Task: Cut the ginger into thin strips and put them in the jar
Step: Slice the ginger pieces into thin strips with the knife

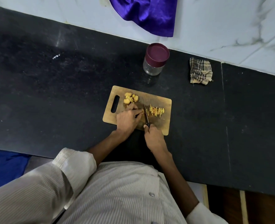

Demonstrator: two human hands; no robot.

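A wooden cutting board (pixel 162 101) lies on the black counter. Peeled ginger chunks (pixel 131 98) sit near its handle slot. Thin yellow ginger strips (pixel 156 111) lie in a loose pile toward the right. My left hand (pixel 128 118) pins a small ginger piece to the board with curled fingertips, just left of the blade. My right hand (pixel 152 136) grips the dark handle of a small knife (pixel 146 115), whose blade points away from me between my left fingertips and the strips. A clear glass jar (pixel 154 62) with a maroon lid on stands behind the board.
A folded checked cloth (pixel 200 71) lies on the counter right of the jar. A purple cloth (pixel 146 13) hangs down the white marble wall behind. The black counter (pixel 52 94) stretches wide to the left and right of the board.
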